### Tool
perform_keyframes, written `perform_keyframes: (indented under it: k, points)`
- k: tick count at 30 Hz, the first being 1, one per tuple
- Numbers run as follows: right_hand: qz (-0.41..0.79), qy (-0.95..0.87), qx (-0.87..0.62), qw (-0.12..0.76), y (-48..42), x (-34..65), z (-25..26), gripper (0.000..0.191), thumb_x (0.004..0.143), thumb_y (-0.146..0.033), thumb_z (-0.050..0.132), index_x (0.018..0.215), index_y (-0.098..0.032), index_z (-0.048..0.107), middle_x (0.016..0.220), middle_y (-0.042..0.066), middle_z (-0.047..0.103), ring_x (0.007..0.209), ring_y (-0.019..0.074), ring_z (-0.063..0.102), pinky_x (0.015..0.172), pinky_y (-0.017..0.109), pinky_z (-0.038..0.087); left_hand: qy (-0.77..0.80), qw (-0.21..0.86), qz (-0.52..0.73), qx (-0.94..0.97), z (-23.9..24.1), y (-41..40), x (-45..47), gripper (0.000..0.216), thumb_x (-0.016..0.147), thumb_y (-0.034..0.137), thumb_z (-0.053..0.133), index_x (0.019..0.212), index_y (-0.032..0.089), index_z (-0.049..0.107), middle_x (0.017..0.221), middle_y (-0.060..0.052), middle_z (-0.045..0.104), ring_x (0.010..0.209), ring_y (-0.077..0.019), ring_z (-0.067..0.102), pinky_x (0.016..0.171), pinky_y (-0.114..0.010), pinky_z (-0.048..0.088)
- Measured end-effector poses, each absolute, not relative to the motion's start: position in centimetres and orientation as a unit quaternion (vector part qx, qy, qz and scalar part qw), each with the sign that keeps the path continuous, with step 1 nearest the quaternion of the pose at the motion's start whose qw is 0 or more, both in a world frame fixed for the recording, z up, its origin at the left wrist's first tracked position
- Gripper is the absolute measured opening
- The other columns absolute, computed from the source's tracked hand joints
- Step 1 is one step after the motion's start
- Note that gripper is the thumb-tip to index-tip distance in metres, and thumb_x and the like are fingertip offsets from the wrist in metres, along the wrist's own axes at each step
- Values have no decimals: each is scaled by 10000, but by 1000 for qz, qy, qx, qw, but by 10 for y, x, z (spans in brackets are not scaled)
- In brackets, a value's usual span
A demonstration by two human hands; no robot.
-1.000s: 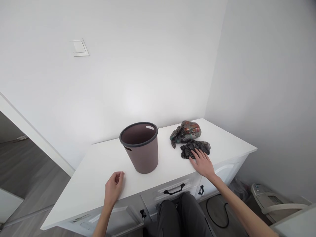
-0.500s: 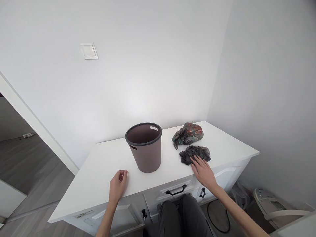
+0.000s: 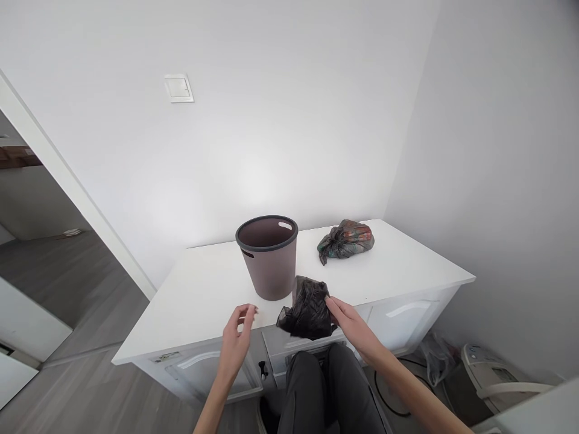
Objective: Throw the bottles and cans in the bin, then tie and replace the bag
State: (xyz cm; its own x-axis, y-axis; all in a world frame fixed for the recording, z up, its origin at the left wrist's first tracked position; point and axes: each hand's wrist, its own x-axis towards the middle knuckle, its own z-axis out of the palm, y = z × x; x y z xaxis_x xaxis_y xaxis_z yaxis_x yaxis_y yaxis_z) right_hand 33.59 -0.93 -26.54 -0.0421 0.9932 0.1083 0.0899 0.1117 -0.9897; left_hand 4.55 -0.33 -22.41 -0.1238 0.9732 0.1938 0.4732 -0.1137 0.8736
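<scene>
A plain white wall (image 3: 289, 132) fills most of the view, and against it stands a long white cabinet (image 3: 407, 268) with the wearer's knees tucked at its front. On the cabinet top, a mauve-brown bin (image 3: 275, 268) with a dark rim stands upright, its mouth open. To its right, near the wall, lies a knotted dark bag (image 3: 347, 242) with red and green contents showing through. Smaller still, a crumpled black plastic bag (image 3: 310, 310) hangs at the cabinet's front edge, in front of the bin's lower right side; whether they touch is unclear. The right hand (image 3: 355, 324) pinches its right side between thumb and fingers. The left hand (image 3: 237, 331) hovers to its left, fingers curved, thumb slightly apart, nothing visible in its grasp. Gripped on one side only, the thin bag could slip and drop onto the lap or floor, or tear if pulled sharply. Half a second ago it lay crumpled on the top under the right hand's spread fingers; now it is lifted and further left, while the bin and knotted bag remain in place.
</scene>
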Motion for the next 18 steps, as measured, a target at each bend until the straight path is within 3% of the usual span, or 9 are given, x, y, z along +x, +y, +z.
perform_keyframes:
  k: [3, 6, 8, 11, 15, 18]
  points:
    - [546, -499, -438, 510, -22, 318, -236, 513, 935, -726, 529, 826, -228, 592, 820, 3, 601, 810, 186, 536, 784, 307, 483, 546, 323, 424, 647, -204, -23, 66, 538, 981, 684, 411, 1219, 253, 631, 1339, -109, 658, 1196, -248, 630, 989, -361, 524]
    - [551, -497, -427, 516, -28, 308, -217, 517, 916, -734, 557, 811, -229, 565, 823, -5, 585, 825, 182, 532, 797, 297, 487, 503, 379, 392, 670, -186, -35, 80, 533, 1007, 651, 394, 1298, 261, 612, 1366, -97, 655, 1272, -247, 603, 1078, -373, 488]
    - [532, -522, -423, 515, -28, 306, -209, 512, 934, -732, 533, 860, -229, 589, 856, 3, 609, 864, 191, 558, 850, 312, 502, 478, 422, 355, 684, -176, -39, 86, 521, 989, 645, 455, 1267, 248, 646, 1302, -98, 693, 1217, -258, 638, 1057, -376, 508]
    - [496, -550, -420, 524, -29, 308, -200, 529, 938, -733, 532, 1090, -235, 628, 1046, 50, 675, 1015, 222, 616, 967, 355, 510, 467, 428, 343, 693, -170, -40, 92, 456, 950, 603, 565, 1176, 231, 701, 1202, -97, 734, 1134, -274, 674, 1028, -388, 533]
    - [453, -566, -418, 548, -41, 315, -188, 677, 960, -730, 499, 1446, -259, 471, 1410, 116, 587, 1274, 240, 585, 1108, 402, 473, 522, 363, 388, 668, -170, -36, 91, 431, 933, 603, 584, 1057, 213, 719, 1007, -84, 759, 1007, -283, 697, 895, -381, 579]
    - [471, -608, -404, 495, -55, 322, -177, 707, 1003, -717, 418, 1559, -283, 374, 1525, 119, 516, 1364, 242, 549, 1155, 437, 451, 539, 352, 408, 647, -167, -35, 87, 463, 921, 633, 587, 1027, 198, 703, 992, -77, 760, 982, -272, 700, 832, -343, 581]
